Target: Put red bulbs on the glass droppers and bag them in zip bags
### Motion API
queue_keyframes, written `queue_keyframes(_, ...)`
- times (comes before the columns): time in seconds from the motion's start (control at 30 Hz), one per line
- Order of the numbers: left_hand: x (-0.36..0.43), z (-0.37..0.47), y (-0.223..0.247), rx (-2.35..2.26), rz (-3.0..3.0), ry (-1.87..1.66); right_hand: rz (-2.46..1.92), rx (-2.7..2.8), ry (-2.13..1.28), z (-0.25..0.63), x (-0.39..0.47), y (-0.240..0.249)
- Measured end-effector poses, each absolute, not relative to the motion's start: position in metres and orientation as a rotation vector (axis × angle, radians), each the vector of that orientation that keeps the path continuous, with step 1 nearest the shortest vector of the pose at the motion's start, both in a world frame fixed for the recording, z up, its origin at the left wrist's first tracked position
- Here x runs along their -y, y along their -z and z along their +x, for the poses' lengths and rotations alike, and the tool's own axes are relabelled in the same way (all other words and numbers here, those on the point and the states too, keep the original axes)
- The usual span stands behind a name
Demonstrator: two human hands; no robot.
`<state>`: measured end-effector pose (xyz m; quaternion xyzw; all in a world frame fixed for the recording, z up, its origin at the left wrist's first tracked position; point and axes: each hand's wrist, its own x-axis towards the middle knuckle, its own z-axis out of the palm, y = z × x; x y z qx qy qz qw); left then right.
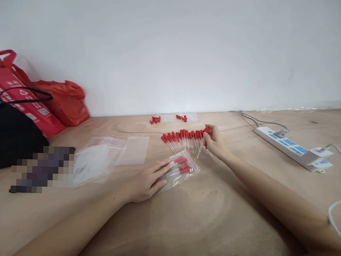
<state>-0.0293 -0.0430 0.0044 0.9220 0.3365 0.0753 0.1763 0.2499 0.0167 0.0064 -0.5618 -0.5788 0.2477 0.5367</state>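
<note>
My forearms (91,218) stretch across a wood-grain tabletop (195,222), while a white cable (330,212) curves in at lower right. My left hand (143,183) lies over the left side of a clear zip bag (176,176); whether its fingers (159,167) pinch the plastic or merely rest on it, I cannot tell. Several red bulbs (185,169) show through the bag. Left of that hand lies a long dark object (47,168), obscured by pixelation, with flat clear bags (92,162) overlapping beside it and a black item (13,137) behind it. Just beyond the filled bag, a row of red-bulbed droppers (183,134) fans out, bulbs toward the wall, slender clear stems toward me. At the row's right end, the fingers of my right hand (216,142) grasp a single dropper (201,148), its thin tip slanting downward. Well to the right sits a white power strip (287,145) with a grey plug (280,133) in one socket. At far left stand a red printed bag (28,104) and a crinkled red plastic bag (70,102). Farther back, loose red pieces (155,120) lie in two small clusters near the foot of a pale wall (173,49).
</note>
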Motion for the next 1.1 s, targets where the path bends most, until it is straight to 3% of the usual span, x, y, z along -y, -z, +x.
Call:
queue_keyframes(0.2,0.043,-0.028,-0.007,-0.964,2.616,-0.184,-1.137,1.111,-0.801,0.241,0.006,0.017)
queue_keyframes(0.7,0.042,-0.027,-0.007,-0.906,2.647,-0.248,-1.033,0.769,-1.170,0.217,0.017,0.017)
queue_keyframes(1.1,0.043,-0.027,-0.009,-0.922,2.640,-0.205,-1.152,1.201,-1.236,0.215,0.027,0.018)
